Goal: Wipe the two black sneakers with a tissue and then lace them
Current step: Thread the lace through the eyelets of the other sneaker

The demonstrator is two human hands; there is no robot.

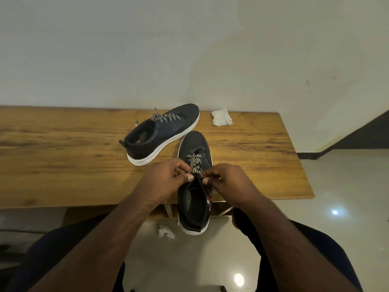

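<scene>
One black sneaker [194,199] with a white sole points away from me, its toe on the wooden table [63,157] and its heel hanging over the front edge. A black-and-white patterned lace [194,164] crosses its lower eyelets. My left hand [166,180] pinches the lace at the left side of the tongue. My right hand [229,181] pinches the other lace end at the right side. The second black sneaker [162,133] lies further back on the table, fully laced, toe toward the wall. A white tissue [221,118] lies crumpled near the wall.
A second crumpled tissue [166,231] lies on the tiled floor under the table's front edge. A white wall [189,49] runs right behind the table. The table ends at the right, with glossy floor [347,186] beyond. My knees frame the bottom of the view.
</scene>
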